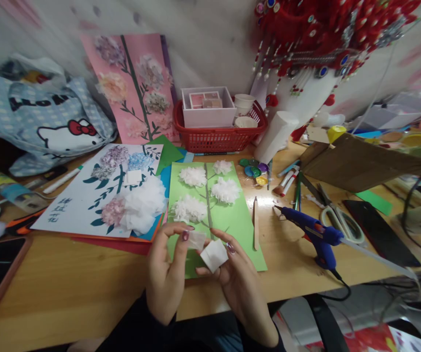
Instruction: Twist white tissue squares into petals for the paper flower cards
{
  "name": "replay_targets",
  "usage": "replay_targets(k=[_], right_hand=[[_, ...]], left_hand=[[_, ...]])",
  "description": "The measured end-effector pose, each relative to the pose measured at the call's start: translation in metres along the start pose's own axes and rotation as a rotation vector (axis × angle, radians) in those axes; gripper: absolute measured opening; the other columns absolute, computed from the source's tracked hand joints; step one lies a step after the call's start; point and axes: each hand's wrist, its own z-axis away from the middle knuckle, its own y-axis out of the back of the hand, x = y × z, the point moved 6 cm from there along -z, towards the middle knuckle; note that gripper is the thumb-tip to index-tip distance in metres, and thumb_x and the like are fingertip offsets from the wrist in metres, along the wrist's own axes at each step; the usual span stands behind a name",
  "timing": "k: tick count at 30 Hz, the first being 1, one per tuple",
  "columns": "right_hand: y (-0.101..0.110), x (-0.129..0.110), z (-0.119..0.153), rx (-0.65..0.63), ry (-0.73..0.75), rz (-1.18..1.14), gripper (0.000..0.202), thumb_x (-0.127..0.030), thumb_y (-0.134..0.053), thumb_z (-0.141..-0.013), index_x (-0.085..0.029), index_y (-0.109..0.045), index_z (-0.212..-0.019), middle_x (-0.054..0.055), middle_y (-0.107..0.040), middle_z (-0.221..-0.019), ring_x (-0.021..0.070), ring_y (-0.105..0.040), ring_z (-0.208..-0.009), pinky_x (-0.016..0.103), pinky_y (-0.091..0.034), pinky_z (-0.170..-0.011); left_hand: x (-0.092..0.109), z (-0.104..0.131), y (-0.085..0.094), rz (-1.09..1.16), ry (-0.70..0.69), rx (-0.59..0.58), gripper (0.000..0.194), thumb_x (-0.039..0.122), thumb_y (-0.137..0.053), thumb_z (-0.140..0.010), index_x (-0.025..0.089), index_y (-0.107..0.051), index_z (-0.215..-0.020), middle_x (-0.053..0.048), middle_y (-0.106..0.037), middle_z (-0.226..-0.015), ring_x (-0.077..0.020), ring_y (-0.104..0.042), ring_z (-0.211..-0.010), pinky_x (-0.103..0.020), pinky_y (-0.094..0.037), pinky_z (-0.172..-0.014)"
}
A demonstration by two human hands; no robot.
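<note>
Between the thumb and fingers of my left hand [168, 269] is a thin piece of white tissue paper [197, 239]. My right hand [241, 281] grips a small stack of square white tissue paper [214, 255], the two pieces close together. Both hands are over the lower end of a green sheet of card [245, 244]. On that card a grey stem is drawn, with several ruffled white paper flowers [226, 190] on either side of it.
A white sheet with paper flowers [63, 205] and a heap of white tissue [142, 205] lie left. A wooden stick [256, 225], blue glue gun [311, 227], scissors [338, 215] and black phone [379, 234] lie right. A red basket [213, 140] stands behind.
</note>
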Motion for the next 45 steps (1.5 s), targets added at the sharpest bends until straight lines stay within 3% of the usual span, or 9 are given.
replay_targets(k=[3,6,10,21,29,33,37,40,45], right_hand=[[0.004,-0.006,0.001,0.096,0.057,-0.003,0.032,-0.036,-0.085,-0.077,-0.019,-0.070,-0.100,0.003,-0.069,-0.082,0.0124,-0.063,-0.065,0.018,-0.055,-0.048],[0.007,-0.007,0.003,0.138,0.061,0.016,0.028,-0.030,-0.087,-0.075,-0.019,-0.062,-0.081,-0.009,-0.047,-0.058,0.0023,-0.032,-0.043,0.006,-0.031,-0.033],[0.006,-0.009,0.006,0.146,0.049,0.040,0.026,-0.031,-0.084,-0.078,-0.021,-0.062,-0.086,-0.012,-0.034,-0.056,0.0025,-0.018,-0.042,0.006,-0.025,-0.031],[0.005,-0.003,0.000,0.108,-0.102,0.023,0.037,-0.043,-0.083,-0.077,-0.019,-0.068,-0.101,-0.010,-0.046,-0.059,0.0003,-0.020,-0.035,0.007,-0.026,-0.021],[0.005,-0.009,-0.001,0.138,-0.100,-0.076,0.039,-0.035,-0.087,-0.073,-0.015,-0.068,-0.100,0.003,-0.064,-0.084,0.0098,-0.060,-0.062,0.007,-0.037,-0.028],[0.004,-0.006,0.000,0.049,-0.095,-0.077,0.028,-0.025,-0.084,-0.077,-0.019,-0.068,-0.098,-0.004,-0.060,-0.074,-0.0010,-0.030,-0.036,0.006,-0.024,-0.024],[0.004,-0.005,-0.003,-0.018,-0.118,-0.201,0.021,-0.025,-0.082,-0.081,-0.018,-0.070,-0.096,-0.011,-0.046,-0.062,-0.0008,-0.012,-0.037,0.006,-0.020,-0.027],[0.004,-0.006,-0.004,-0.036,-0.172,-0.342,0.019,-0.029,-0.078,-0.084,-0.015,-0.070,-0.094,-0.009,-0.044,-0.062,0.0017,-0.020,-0.038,0.008,-0.020,-0.027],[0.005,-0.012,-0.004,0.062,-0.188,-0.454,0.033,-0.042,-0.071,-0.086,-0.011,-0.069,-0.098,0.004,-0.059,-0.082,0.0085,-0.051,-0.060,0.011,-0.039,-0.037]], left_hand=[[-0.002,-0.002,0.008,0.062,0.129,0.112,0.035,0.055,-0.063,-0.088,0.020,-0.061,-0.085,-0.002,-0.067,-0.077,-0.0166,-0.063,-0.070,-0.024,-0.051,-0.063],[-0.002,-0.004,0.006,0.087,0.187,0.085,0.045,0.064,-0.066,-0.081,0.019,-0.059,-0.080,0.000,-0.063,-0.068,-0.0154,-0.059,-0.063,-0.022,-0.048,-0.057],[-0.004,-0.004,0.001,0.097,0.215,0.036,0.045,0.063,-0.064,-0.082,0.019,-0.058,-0.079,0.001,-0.059,-0.066,-0.0141,-0.056,-0.061,-0.022,-0.047,-0.056],[-0.011,0.001,-0.004,0.025,0.136,-0.029,0.020,0.040,-0.059,-0.091,0.020,-0.058,-0.086,0.001,-0.059,-0.075,-0.0152,-0.059,-0.073,-0.024,-0.048,-0.069],[-0.009,0.001,-0.004,-0.006,0.126,-0.037,0.018,0.038,-0.060,-0.090,0.020,-0.059,-0.084,-0.001,-0.062,-0.074,-0.0173,-0.061,-0.072,-0.027,-0.049,-0.068],[-0.007,0.001,-0.004,0.014,0.124,-0.021,0.018,0.038,-0.061,-0.089,0.020,-0.060,-0.084,-0.001,-0.063,-0.074,-0.0170,-0.062,-0.072,-0.026,-0.050,-0.068],[-0.008,0.000,-0.004,0.034,0.130,-0.022,0.017,0.036,-0.061,-0.089,0.020,-0.059,-0.083,0.000,-0.063,-0.074,-0.0161,-0.062,-0.072,-0.026,-0.051,-0.068],[-0.008,0.000,-0.004,0.044,0.123,-0.029,0.016,0.035,-0.062,-0.089,0.020,-0.059,-0.084,0.000,-0.062,-0.074,-0.0151,-0.062,-0.071,-0.024,-0.051,-0.068],[-0.009,0.002,-0.007,0.062,0.137,-0.064,0.017,0.036,-0.064,-0.088,0.020,-0.060,-0.084,0.001,-0.062,-0.075,-0.0140,-0.062,-0.072,-0.022,-0.050,-0.068]])
